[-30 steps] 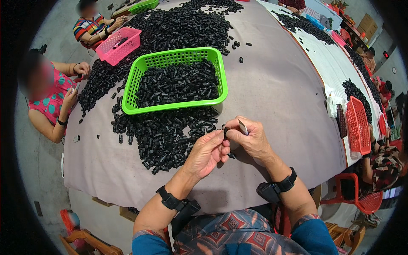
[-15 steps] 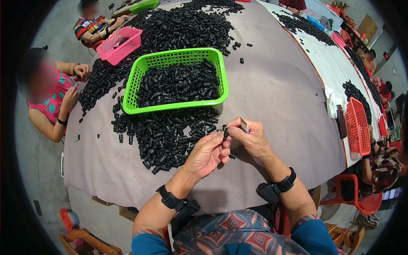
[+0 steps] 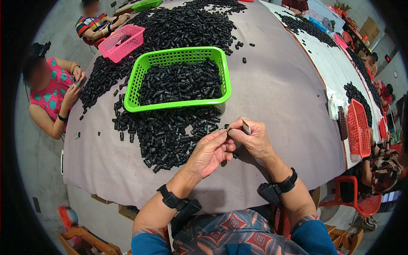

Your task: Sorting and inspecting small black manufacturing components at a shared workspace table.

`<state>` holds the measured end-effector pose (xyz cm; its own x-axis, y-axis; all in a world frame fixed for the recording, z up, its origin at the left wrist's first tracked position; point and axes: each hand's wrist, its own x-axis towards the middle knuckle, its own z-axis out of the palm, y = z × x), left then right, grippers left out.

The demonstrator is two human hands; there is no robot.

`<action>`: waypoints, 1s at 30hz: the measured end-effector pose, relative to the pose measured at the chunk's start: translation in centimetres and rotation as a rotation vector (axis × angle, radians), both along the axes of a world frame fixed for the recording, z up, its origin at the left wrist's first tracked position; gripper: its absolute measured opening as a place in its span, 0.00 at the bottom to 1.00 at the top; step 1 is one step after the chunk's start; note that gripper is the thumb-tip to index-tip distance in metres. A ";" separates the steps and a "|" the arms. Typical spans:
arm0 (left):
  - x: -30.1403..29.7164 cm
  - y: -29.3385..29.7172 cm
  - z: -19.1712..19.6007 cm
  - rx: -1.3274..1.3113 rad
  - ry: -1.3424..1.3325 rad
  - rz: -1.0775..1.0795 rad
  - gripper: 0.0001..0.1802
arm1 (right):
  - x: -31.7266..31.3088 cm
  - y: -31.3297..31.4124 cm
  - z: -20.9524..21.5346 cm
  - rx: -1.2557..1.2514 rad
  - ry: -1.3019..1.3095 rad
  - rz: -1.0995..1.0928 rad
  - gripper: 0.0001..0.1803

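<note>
I record the left hand (image 3: 210, 155) with its palm turned partly up, thumb and forefinger pinching a small black piece (image 3: 229, 131), the remaining fingers loosely bent. I find the right hand (image 3: 253, 140) brought in against it, its thumb tip at the same piece, its fingers also gripping a thin pale tool (image 3: 246, 127) whose flat end projects above the thumb. From my remote station the piece is largely covered by the fingertips, so I cannot tell its full shape. Both wrists carry a black strap with a box attached. I note the hands are above a grey cloth (image 3: 276, 85), near the right side of a heap of similar pieces (image 3: 165, 144). Just beyond that heap stands a green basket (image 3: 178, 106), well filled with black pieces. Farther out I observe a larger heap (image 3: 187, 27), a pink basket (image 3: 121, 44) at its left side, and two co-workers seated along that edge, one in a pink dotted top (image 3: 53, 95), one in a striped shirt (image 3: 91, 27). On the far right I log a red basket (image 3: 358, 127) beside a white cloth (image 3: 325, 63) bearing further black heaps, with a red chair (image 3: 367, 204) below
</note>
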<state>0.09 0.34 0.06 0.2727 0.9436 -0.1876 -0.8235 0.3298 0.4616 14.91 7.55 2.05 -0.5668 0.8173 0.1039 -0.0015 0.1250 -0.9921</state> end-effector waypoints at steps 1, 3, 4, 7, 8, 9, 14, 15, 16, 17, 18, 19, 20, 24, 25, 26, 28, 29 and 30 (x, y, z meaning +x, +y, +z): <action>-0.1 0.1 0.1 -0.001 0.001 -0.002 0.10 | 0.0 -0.1 0.2 -0.038 0.019 0.019 0.04; -0.2 0.1 0.0 -0.002 0.003 -0.003 0.10 | 0.0 -0.2 0.6 -0.076 0.040 0.040 0.04; -0.4 0.0 -0.2 0.003 -0.030 -0.034 0.10 | 0.1 -0.2 0.8 -0.100 0.048 0.059 0.04; -0.5 0.1 0.0 0.006 -0.047 -0.072 0.09 | 0.1 -0.1 0.6 -0.098 0.057 0.073 0.05; -0.5 0.1 0.1 0.004 -0.033 -0.076 0.09 | 0.1 -0.1 0.5 -0.071 0.060 0.070 0.06; -0.7 0.1 0.0 0.004 -0.029 -0.070 0.09 | -0.1 -0.2 0.5 -0.072 0.063 0.076 0.06; -0.7 0.2 0.1 -0.001 -0.041 0.091 0.07 | 1.2 0.4 0.3 0.217 -0.091 0.017 0.12; -0.8 0.2 -0.2 0.018 -0.049 0.095 0.07 | 0.9 0.3 0.4 0.243 -0.069 0.012 0.11; -0.8 0.2 -0.2 0.018 -0.047 0.097 0.07 | 0.8 0.3 0.4 0.243 -0.067 0.015 0.11; -0.8 0.1 -0.2 0.009 -0.035 0.110 0.07 | 0.8 0.3 0.3 0.314 -0.123 0.033 0.10; -0.8 0.1 -0.2 -0.001 -0.024 0.122 0.07 | 0.7 0.3 0.3 0.384 -0.180 0.051 0.10; -0.9 0.1 -0.2 -0.001 -0.024 0.123 0.07 | 0.6 0.2 0.4 0.384 -0.180 0.052 0.10; -0.9 0.1 -0.2 0.005 -0.008 0.131 0.07 | 0.4 0.1 0.6 0.411 -0.178 0.044 0.10; -0.9 0.1 -0.2 0.013 0.012 0.143 0.08 | 0.3 0.0 1.0 0.438 -0.208 0.046 0.10; -0.8 0.1 0.0 0.013 0.011 0.142 0.08 | 0.3 0.0 1.0 0.438 -0.209 0.044 0.10; -0.7 0.0 0.2 -0.005 0.022 0.151 0.07 | 0.3 0.0 1.0 0.444 -0.219 0.042 0.10; -0.6 0.0 0.3 -0.024 0.033 0.161 0.06 | 0.2 -0.1 1.0 0.450 -0.229 0.040 0.10; -0.6 0.0 0.2 -0.023 0.031 0.159 0.06 | 0.2 -0.1 1.0 0.450 -0.234 0.036 0.10; -0.6 0.0 0.1 -0.021 0.029 0.158 0.06 | 0.2 0.0 0.9 0.450 -0.240 0.032 0.10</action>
